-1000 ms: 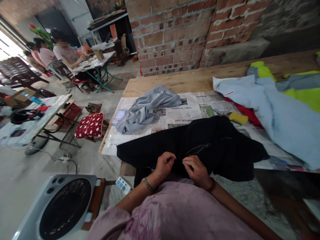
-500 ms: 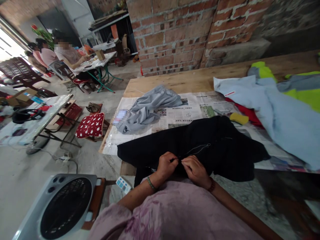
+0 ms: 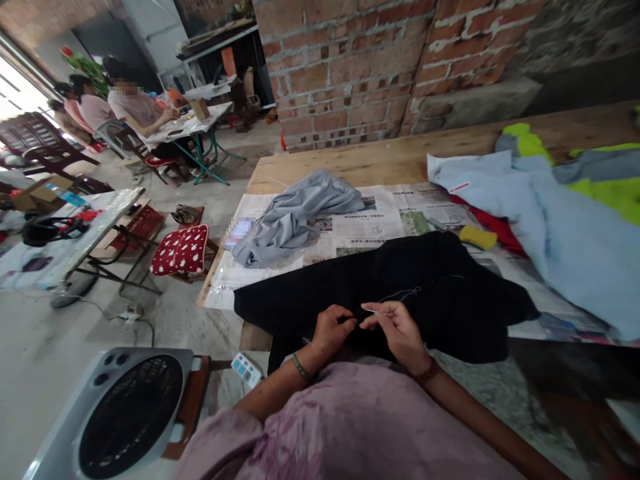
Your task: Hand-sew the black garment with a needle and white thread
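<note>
A black garment (image 3: 400, 280) lies over the near edge of the wooden table (image 3: 380, 160), on sheets of newspaper (image 3: 360, 227). My left hand (image 3: 333, 329) pinches a fold of the black cloth near its hem. My right hand (image 3: 397, 330) is just to the right of it, fingers closed on a thin needle (image 3: 373, 311) whose tip points left toward the fold. A pale thread (image 3: 400, 295) loops across the black cloth above my right hand.
A grey garment (image 3: 300, 213) is bunched at the table's left. Light blue cloth (image 3: 550, 227), red cloth, a yellow sponge (image 3: 477, 236) and neon-yellow fabric (image 3: 610, 180) lie right. An electric fan (image 3: 120, 413) stands low left, with a red cushioned stool (image 3: 180, 250) beyond. People sit at a far table (image 3: 185, 127).
My right hand has lifted and drawn slightly right, and the needle now shows between its fingers. My left hand keeps its pinch on the cloth.
</note>
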Action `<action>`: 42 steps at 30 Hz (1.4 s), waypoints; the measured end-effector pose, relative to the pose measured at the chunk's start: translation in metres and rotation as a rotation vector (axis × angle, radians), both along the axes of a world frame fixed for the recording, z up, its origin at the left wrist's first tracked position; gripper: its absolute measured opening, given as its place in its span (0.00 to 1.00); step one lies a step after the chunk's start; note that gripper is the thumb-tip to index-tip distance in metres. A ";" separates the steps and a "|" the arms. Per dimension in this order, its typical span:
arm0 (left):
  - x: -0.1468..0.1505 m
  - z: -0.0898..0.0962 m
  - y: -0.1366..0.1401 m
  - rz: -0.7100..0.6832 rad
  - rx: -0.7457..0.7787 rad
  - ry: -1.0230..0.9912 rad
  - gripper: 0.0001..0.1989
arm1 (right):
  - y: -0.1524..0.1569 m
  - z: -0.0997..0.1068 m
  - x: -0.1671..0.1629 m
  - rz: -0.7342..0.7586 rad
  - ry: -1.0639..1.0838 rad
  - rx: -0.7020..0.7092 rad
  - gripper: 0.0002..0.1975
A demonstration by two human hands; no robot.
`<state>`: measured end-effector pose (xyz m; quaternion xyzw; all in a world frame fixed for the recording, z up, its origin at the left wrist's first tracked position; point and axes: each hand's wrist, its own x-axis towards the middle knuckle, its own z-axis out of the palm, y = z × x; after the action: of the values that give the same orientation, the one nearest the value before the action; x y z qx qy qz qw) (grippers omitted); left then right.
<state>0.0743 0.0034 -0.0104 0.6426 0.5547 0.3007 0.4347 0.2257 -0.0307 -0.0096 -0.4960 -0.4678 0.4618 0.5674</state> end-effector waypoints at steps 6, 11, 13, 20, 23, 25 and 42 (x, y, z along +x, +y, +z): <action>-0.004 0.001 0.001 -0.003 -0.100 -0.045 0.15 | 0.015 0.012 0.000 0.041 0.441 -0.212 0.11; -0.007 0.000 0.004 -0.046 -0.226 -0.091 0.11 | 0.026 0.008 0.005 0.129 0.604 -0.299 0.09; -0.007 -0.001 0.004 -0.059 -0.242 -0.139 0.08 | 0.027 0.006 0.003 0.141 0.625 -0.301 0.06; -0.009 -0.001 0.003 -0.080 -0.280 -0.275 0.09 | 0.022 0.010 -0.004 0.149 0.113 0.046 0.09; -0.009 0.000 0.004 -0.070 -0.295 -0.265 0.10 | 0.023 0.009 0.004 0.229 -0.391 0.391 0.10; -0.009 0.000 0.004 -0.069 -0.302 -0.281 0.09 | 0.029 0.006 0.013 0.325 -0.633 0.609 0.12; -0.008 0.006 0.002 0.017 -0.398 -0.279 0.09 | 0.112 0.031 0.111 0.161 -1.170 0.774 0.12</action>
<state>0.0667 0.0050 -0.0041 0.4916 0.5429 0.2750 0.6228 0.3363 0.0809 0.0216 -0.3894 -0.8618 -0.0399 0.3225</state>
